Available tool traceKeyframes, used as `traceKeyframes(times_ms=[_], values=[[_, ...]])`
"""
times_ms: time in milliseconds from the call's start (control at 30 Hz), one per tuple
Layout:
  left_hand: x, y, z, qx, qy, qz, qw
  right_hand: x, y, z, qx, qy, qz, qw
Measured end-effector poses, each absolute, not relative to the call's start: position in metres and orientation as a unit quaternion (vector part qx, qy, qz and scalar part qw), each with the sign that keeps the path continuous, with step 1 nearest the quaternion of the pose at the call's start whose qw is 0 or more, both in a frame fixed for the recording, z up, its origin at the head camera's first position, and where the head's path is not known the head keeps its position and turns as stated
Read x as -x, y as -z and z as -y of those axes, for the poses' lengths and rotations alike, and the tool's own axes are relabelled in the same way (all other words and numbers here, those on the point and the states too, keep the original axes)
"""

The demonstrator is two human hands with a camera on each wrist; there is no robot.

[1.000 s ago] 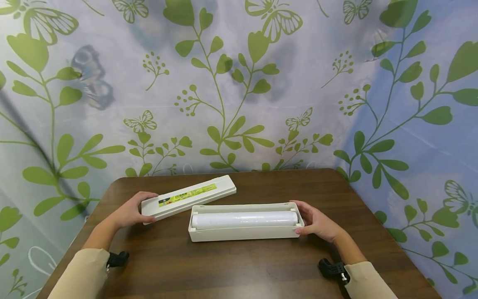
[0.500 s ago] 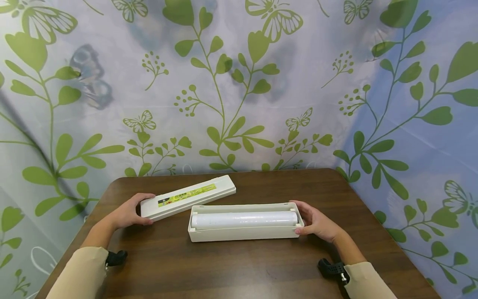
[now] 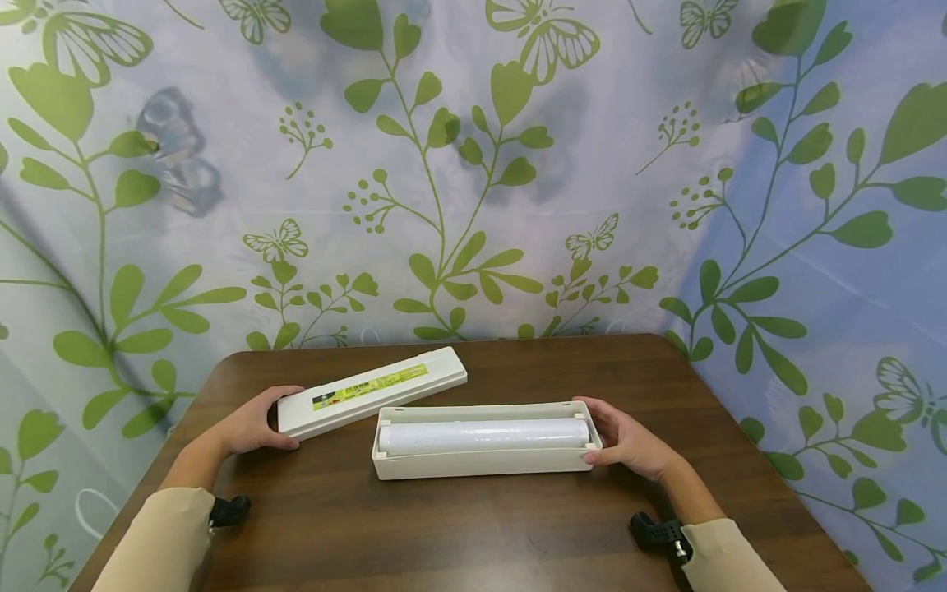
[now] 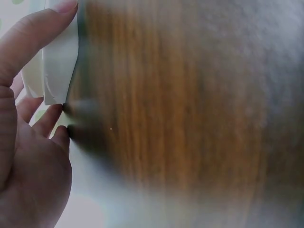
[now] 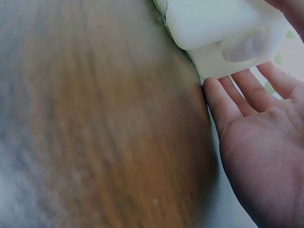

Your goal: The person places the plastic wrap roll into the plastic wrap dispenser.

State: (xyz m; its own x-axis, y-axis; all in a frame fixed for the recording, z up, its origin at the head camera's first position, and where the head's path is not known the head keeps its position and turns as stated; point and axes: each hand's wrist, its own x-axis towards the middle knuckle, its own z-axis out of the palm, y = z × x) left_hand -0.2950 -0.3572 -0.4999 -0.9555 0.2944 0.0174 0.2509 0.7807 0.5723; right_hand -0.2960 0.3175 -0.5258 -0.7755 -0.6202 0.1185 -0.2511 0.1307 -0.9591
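Observation:
A long white plastic box (image 3: 484, 464) stands lidless on the table in the head view, with a white roll of film (image 3: 484, 436) lying lengthwise inside. Behind it to the left lies its white lid (image 3: 444, 370), set at a slant and bearing a yellow-green label (image 3: 370, 386). My left hand (image 3: 255, 423) holds the lid's left end, thumb at the front edge and fingers on the far side; the left wrist view shows the thumb on the lid's pale edge (image 4: 61, 57). My right hand (image 3: 629, 440) grips the box's right end between thumb and fingers.
The brown wooden table (image 3: 473, 534) has rounded far corners. A curtain (image 3: 473, 164) with green leaves and butterflies hangs behind it and along both sides. Black straps (image 3: 231, 511) circle the wrists below beige sleeves (image 3: 159, 538).
My left hand has slid slightly left along the lid's end, so less of it overlaps the lid. The box, roll and right hand stay put.

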Motion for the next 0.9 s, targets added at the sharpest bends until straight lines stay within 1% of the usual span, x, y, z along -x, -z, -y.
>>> traceKeyframes(times_ms=[433,667,900], values=[[0.2956,0.5025,0.3571,-0.139,-0.289,-0.946,0.041,0.2951,0.5238,-0.3168,0.301,0.591,-0.732,0.158],[0.2952,0.5042,0.356,-0.142,-0.284,-0.948,0.029,0.2949,0.5236,-0.3164,0.302,0.586,-0.736,0.156],[0.2942,0.5025,0.3538,-0.135,-0.285,-0.949,0.031,0.2949,0.5238,-0.3166,0.305,0.585,-0.735,0.155]])
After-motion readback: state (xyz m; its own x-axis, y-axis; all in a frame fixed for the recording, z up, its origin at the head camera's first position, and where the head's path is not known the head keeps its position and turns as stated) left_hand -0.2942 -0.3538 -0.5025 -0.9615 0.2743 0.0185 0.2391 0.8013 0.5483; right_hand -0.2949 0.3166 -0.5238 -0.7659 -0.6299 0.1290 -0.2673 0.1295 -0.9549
